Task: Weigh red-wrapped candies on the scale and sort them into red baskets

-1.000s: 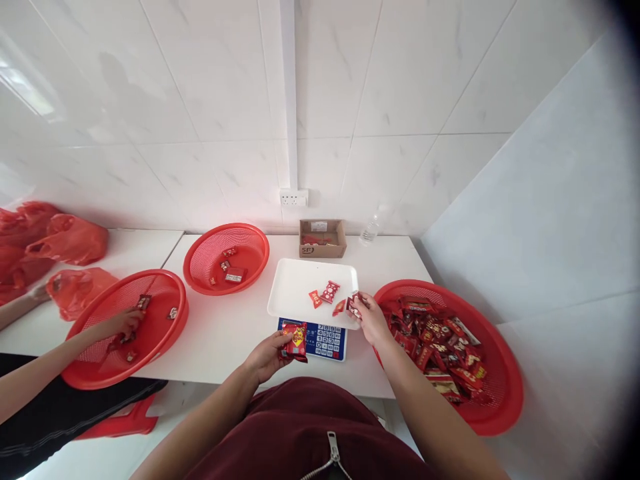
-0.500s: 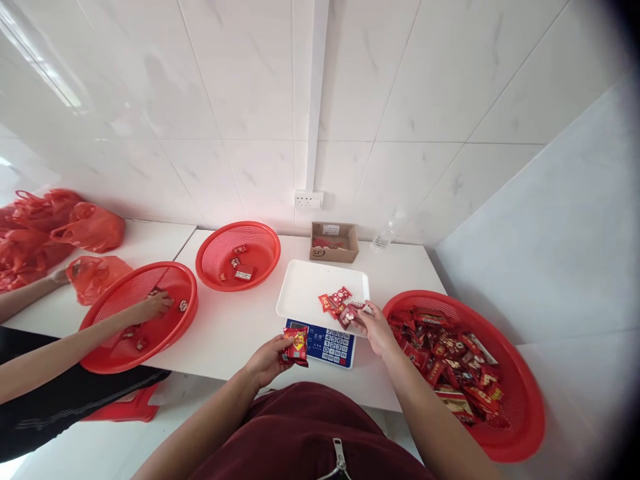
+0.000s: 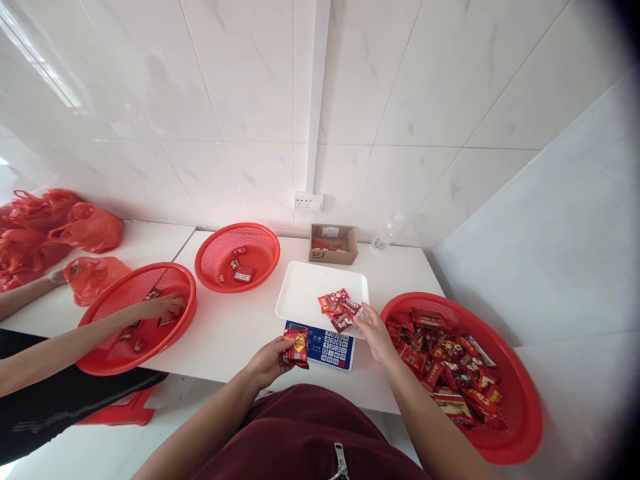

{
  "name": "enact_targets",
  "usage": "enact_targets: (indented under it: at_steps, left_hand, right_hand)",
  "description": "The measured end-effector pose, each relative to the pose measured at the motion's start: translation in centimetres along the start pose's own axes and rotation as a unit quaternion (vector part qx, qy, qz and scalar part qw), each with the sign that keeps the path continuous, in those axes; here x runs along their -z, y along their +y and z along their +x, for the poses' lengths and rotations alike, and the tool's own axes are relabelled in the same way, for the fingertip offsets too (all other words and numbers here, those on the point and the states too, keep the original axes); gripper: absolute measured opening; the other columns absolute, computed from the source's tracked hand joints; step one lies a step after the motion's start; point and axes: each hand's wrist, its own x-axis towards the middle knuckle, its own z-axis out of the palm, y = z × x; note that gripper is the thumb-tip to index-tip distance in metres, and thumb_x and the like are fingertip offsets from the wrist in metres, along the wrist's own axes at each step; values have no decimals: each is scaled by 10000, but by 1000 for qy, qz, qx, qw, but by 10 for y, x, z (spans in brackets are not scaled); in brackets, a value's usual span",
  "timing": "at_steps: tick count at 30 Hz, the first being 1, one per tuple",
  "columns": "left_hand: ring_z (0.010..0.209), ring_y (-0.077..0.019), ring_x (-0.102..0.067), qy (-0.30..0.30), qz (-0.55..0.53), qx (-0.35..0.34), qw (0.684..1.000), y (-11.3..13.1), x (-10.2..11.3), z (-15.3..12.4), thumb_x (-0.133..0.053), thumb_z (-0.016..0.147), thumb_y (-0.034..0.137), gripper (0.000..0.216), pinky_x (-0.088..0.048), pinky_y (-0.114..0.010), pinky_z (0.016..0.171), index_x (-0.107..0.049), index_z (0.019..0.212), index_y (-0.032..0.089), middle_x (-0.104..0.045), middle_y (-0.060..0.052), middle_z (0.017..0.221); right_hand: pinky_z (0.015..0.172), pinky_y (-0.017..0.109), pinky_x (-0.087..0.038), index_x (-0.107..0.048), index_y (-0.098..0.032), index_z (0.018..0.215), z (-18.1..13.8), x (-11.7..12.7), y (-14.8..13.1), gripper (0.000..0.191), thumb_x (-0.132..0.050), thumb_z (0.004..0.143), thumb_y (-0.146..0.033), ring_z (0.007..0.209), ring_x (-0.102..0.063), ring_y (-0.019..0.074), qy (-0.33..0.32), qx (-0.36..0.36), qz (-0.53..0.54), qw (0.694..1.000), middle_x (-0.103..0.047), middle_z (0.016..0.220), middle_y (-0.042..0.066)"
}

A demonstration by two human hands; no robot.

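My left hand (image 3: 270,360) is closed around small red snack packets (image 3: 299,347), the top one with a yellow patch, in front of the scale's blue keypad (image 3: 333,345). At the right edge of the scale's white tray (image 3: 300,290), my right hand (image 3: 373,331) has its fingers apart beside a few red and dark-red snack packets (image 3: 340,308). Its fingertips reach the edge of this small pile. To the right, a large red mesh basket (image 3: 520,413) holds many similar red packets.
A second red basket (image 3: 203,250) with a few packets stands back left. At far left, another person's hand (image 3: 167,307) reaches into a red basket (image 3: 93,357); red plastic bags (image 3: 90,227) lie beyond. A cardboard box (image 3: 333,255) and clear bottle (image 3: 383,240) stand by the wall.
My right hand has let go of dark-red packets, which now lie flatter on the tray, and has drawn slightly back. My left hand stays put. The other person's hand has moved right in its basket.
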Motion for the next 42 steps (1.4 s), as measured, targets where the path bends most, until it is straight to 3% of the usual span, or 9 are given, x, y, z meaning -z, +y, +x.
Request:
enact_targets:
  at_steps: [6, 12, 19, 23, 27, 30, 33, 38, 42]
  left_hand:
    - [666, -99, -595, 5, 8, -4, 1000, -1, 3, -2, -654, 757, 255, 219, -428, -200, 601, -555, 933, 173, -664, -17, 817]
    - [677, -102, -611, 12, 18, -41, 999, 10, -7, 2, -622, 776, 203, 202, -449, -203, 624, -541, 954, 151, -671, -46, 854]
    - [822, -146, -633, 18, 16, -95, 995, 35, -39, 27, -623, 764, 168, 331, -462, -267, 783, -510, 1076, 160, -666, -72, 937]
    - [1006, -192, -595, 16, 37, -73, 997, 34, -45, 27, -694, 712, 177, 545, -430, -302, 857, -457, 1203, 182, -643, -101, 1054]
    - [979, -197, -600, -12, 79, -40, 996, 23, -34, 18, -722, 691, 218, 499, -432, -316, 850, -508, 1140, 173, -630, -111, 1093]
    - [892, -185, -624, -42, 105, -10, 994, 12, -15, 9, -725, 690, 274, 421, -438, -326, 829, -543, 1058, 180, -646, -101, 1063]
    - [857, -178, -627, -35, 119, 4, 992, 1, 4, 3, -719, 691, 314, 382, -435, -328, 821, -550, 1008, 183, -657, -94, 1009]
    - [803, -160, -613, 10, 147, 15, 989, -10, 22, -3, -728, 668, 311, 377, -429, -309, 788, -540, 966, 179, -649, -76, 946]
    - [792, -157, -602, 12, 165, 12, 986, -6, 23, -5, -728, 660, 332, 365, -418, -306, 774, -550, 937, 176, -640, -66, 922]
  right_hand:
    - [1008, 397, -400, -520, -270, 1205, -3, -6, -5, 594, -713, 651, -365, 1191, -508, 217, -77, 19, 0, 997, -562, 1286, 27]
    - [1035, 392, -367, -521, -258, 1224, -1, -1, -3, 617, -698, 646, -381, 1268, -422, 247, 21, 25, -72, 997, -485, 1363, 44]
    - [853, 369, -494, -532, -211, 1228, -28, 21, -3, 584, -642, 681, -383, 850, -657, 225, 35, 5, -76, 996, -705, 896, 33]
    - [871, 368, -482, -538, -198, 1210, -42, 36, -2, 568, -625, 690, -410, 921, -642, 241, 49, 30, -109, 992, -697, 975, 65]
    - [874, 373, -483, -534, -184, 1193, -47, 64, 7, 537, -577, 710, -414, 986, -625, 243, 95, 29, -140, 985, -665, 1079, 99]
    - [893, 373, -473, -556, -171, 1151, -47, 88, 21, 482, -527, 724, -392, 999, -622, 240, 140, 11, -200, 970, -634, 1151, 122]
    - [934, 369, -446, -582, -164, 1103, -50, 102, 37, 441, -490, 740, -398, 1036, -609, 238, 116, 5, -271, 956, -621, 1177, 132]
    - [971, 387, -399, -553, -168, 1177, -60, 94, 53, 483, -461, 783, -432, 1140, -548, 266, 25, 12, -440, 897, -612, 1204, 137]
    - [907, 376, -426, -476, -153, 1276, -63, 82, 56, 509, -364, 850, -409, 1101, -577, 274, 5, -6, -533, 846, -610, 1199, 162]
